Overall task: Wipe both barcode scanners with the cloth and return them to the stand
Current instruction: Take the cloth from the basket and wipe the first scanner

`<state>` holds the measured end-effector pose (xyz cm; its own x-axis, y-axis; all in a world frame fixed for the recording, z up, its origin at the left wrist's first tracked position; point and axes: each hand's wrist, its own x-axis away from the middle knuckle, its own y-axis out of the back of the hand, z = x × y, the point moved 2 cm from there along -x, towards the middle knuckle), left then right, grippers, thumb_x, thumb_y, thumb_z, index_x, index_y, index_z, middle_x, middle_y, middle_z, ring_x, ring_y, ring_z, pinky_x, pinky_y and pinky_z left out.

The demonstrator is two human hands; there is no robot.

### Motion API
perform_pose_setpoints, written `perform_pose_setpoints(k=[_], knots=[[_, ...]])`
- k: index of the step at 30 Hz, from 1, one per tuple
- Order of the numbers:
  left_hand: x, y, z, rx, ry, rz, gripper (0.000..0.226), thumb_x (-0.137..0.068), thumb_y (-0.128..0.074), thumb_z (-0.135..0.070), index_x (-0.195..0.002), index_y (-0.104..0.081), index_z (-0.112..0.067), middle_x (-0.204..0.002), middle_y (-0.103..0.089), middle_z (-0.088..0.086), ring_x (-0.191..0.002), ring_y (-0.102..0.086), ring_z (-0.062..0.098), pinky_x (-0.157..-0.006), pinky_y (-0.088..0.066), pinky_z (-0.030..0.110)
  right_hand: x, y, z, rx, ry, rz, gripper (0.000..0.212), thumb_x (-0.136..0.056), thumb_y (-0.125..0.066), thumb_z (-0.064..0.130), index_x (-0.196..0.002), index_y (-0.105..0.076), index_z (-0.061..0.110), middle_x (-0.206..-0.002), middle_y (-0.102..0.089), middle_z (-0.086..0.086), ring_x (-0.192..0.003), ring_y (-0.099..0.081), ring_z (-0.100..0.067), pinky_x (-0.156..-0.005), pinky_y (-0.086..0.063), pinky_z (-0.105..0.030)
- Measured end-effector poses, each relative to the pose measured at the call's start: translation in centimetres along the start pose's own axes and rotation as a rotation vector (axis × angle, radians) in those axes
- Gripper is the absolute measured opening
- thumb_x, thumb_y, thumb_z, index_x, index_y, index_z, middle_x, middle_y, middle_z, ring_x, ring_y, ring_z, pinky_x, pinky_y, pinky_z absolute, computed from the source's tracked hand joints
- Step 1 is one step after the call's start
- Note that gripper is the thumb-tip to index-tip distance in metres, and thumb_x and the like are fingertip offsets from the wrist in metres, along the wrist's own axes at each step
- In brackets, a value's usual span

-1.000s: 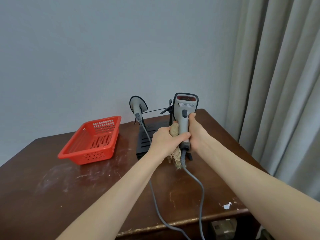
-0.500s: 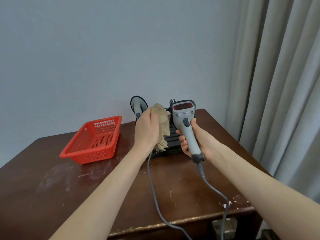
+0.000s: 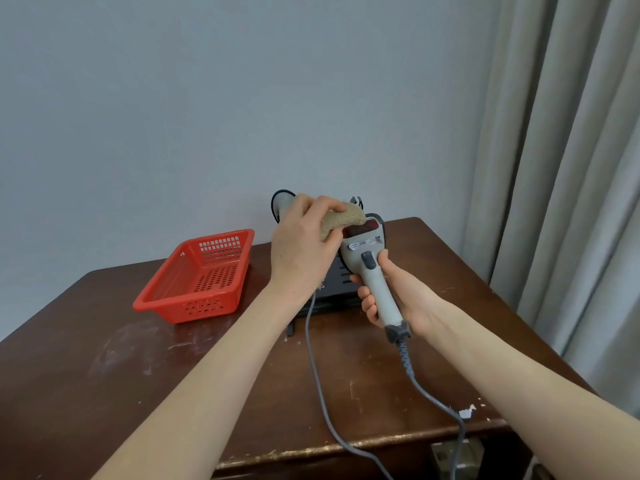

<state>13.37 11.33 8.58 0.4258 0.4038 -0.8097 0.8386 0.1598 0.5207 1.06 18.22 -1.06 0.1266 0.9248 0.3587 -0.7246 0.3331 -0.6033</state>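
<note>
My right hand (image 3: 398,289) grips the handle of a grey barcode scanner (image 3: 372,268), held tilted above the table with its red window facing up. My left hand (image 3: 301,244) holds a bunched tan cloth (image 3: 343,220) and presses it against the top left of the scanner's head. A second grey scanner (image 3: 282,204) sits behind my left hand, mostly hidden. The black stand (image 3: 337,292) lies under both hands, partly covered.
An empty red plastic basket (image 3: 201,275) stands on the left of the brown wooden table (image 3: 104,375). Two grey cables (image 3: 317,382) trail over the table's front edge. Grey curtains (image 3: 571,168) hang at the right, and a plain wall stands behind.
My left hand moved the cloth from the scanner's handle up to its head. My right hand tilted the scanner and lowered it toward me.
</note>
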Motion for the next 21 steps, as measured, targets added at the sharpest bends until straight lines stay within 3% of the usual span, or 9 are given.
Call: perform_pose_setpoints(k=[5, 11, 15, 21], knots=[[0.0, -0.9, -0.7, 0.011, -0.135, 0.019, 0.027, -0.076, -0.065, 0.001, -0.097, -0.07, -0.016, -0.092, -0.052, 0.003, -0.082, -0.05, 0.012, -0.064, -0.045, 0.025, 0.1, -0.7, 0.0, 0.024, -0.011, 0.022, 0.066, -0.087, -0.037, 0.07, -0.089, -0.062, 0.009, -0.06, -0.053, -0.001, -0.041, -0.048, -0.01, -0.039, -0.044, -0.017], [0.2, -2.0, -1.0, -0.125, -0.253, 0.121, 0.028, -0.077, -0.063, -0.002, -0.102, -0.071, -0.012, -0.096, -0.064, 0.004, -0.092, -0.054, 0.028, -0.065, -0.05, 0.036, 0.1, -0.6, -0.1, 0.056, 0.021, 0.004, 0.064, -0.087, -0.039, 0.069, -0.088, -0.061, 0.009, -0.057, -0.052, -0.001, -0.04, -0.048, -0.01, -0.038, -0.044, -0.017], [-0.2, -1.8, -0.8, -0.201, -0.284, 0.166, 0.025, -0.078, -0.065, -0.004, -0.101, -0.072, -0.013, -0.091, -0.062, 0.006, -0.086, -0.056, 0.028, -0.065, -0.044, 0.033, 0.2, -0.3, -0.2, 0.085, 0.038, -0.004, 0.062, -0.087, -0.041, 0.067, -0.089, -0.061, 0.009, -0.058, -0.053, -0.002, -0.041, -0.049, -0.011, -0.038, -0.044, -0.018], [-0.1, -1.1, 0.0, -0.264, -0.279, 0.216, 0.017, -0.071, -0.073, -0.002, -0.087, -0.071, -0.009, -0.08, -0.056, 0.009, -0.063, -0.045, 0.02, -0.048, -0.035, 0.027, 0.0, 0.3, -0.3, 0.165, 0.071, -0.027, 0.06, -0.086, -0.043, 0.067, -0.09, -0.06, 0.01, -0.059, -0.054, -0.002, -0.044, -0.05, -0.011, -0.039, -0.045, -0.02]])
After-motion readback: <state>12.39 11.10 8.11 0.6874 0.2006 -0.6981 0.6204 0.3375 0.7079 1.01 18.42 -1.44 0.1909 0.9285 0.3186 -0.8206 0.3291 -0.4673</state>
